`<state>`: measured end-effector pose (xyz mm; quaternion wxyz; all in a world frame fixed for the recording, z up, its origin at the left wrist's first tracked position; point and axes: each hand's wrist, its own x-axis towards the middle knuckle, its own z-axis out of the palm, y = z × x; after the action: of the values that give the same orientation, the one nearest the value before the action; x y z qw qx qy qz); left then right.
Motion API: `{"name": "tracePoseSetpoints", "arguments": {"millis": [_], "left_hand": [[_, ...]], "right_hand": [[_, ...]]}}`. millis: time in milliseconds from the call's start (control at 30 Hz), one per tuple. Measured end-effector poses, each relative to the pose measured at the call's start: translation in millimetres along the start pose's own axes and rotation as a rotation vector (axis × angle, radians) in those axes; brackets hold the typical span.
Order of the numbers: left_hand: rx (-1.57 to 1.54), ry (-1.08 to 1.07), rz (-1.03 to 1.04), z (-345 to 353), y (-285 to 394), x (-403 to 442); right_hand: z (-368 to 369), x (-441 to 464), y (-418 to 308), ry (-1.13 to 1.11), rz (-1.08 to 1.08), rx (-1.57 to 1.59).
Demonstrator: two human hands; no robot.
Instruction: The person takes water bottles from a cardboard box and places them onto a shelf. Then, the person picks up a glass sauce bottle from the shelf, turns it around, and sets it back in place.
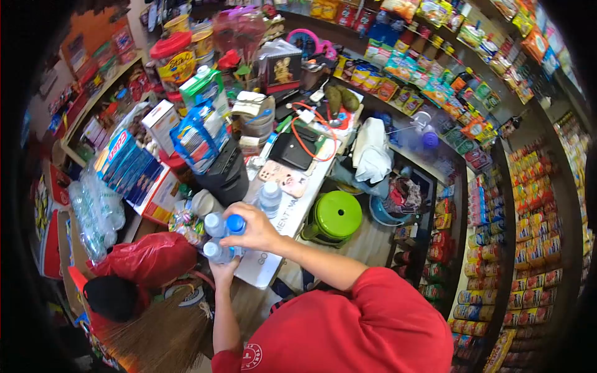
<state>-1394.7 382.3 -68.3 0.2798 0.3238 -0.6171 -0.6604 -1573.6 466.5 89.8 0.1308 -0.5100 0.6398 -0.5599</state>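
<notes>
My right hand (256,227) is closed around the top of a plastic bottle with a dark blue cap (236,224). Below it, my left hand (225,270) is wrapped about the lower part of a clear bottle with a pale blue cap (215,251); its fingers are partly hidden. Close beside these two is another pale-capped bottle (214,224). One more clear bottle (270,198) stands apart on the white tabletop (256,264), just beyond my right hand.
A dark bin (227,177), packaged goods and a black tray (292,149) crowd the far side. To the right are a green stool (337,216) and shelves of sachets and cans (532,230). A red plastic bag (149,258) and a broom (165,326) lie left of my arms.
</notes>
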Motion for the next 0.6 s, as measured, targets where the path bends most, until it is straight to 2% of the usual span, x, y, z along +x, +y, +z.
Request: {"name": "tracePoseSetpoints", "arguments": {"millis": [100,200,333,400,467,500,600], "left_hand": [[0.075,0.051,0.098,12,3,-2],[-0.067,0.085,0.108,14,-13,-3],[-0.059,0.211,0.087,31,-9,-8],[-0.037,0.275,0.104,44,-4,-10],[-0.004,0.451,0.046,54,-18,-18],[0.097,0.483,0.119,56,-26,-24],[0.367,0.809,0.219,93,-25,-59]], "right_hand": [[1,-2,0,0.014,0.003,0.023],[2,-9,6,0.043,-0.031,0.077],[-12,-23,8,0.011,-0.069,0.128],[-26,-33,11,-0.083,0.037,0.225],[-41,-44,16,-0.134,0.121,0.340],[-50,-49,19,-0.181,0.184,0.381],[-63,-71,43,-0.108,0.135,0.504]]}}
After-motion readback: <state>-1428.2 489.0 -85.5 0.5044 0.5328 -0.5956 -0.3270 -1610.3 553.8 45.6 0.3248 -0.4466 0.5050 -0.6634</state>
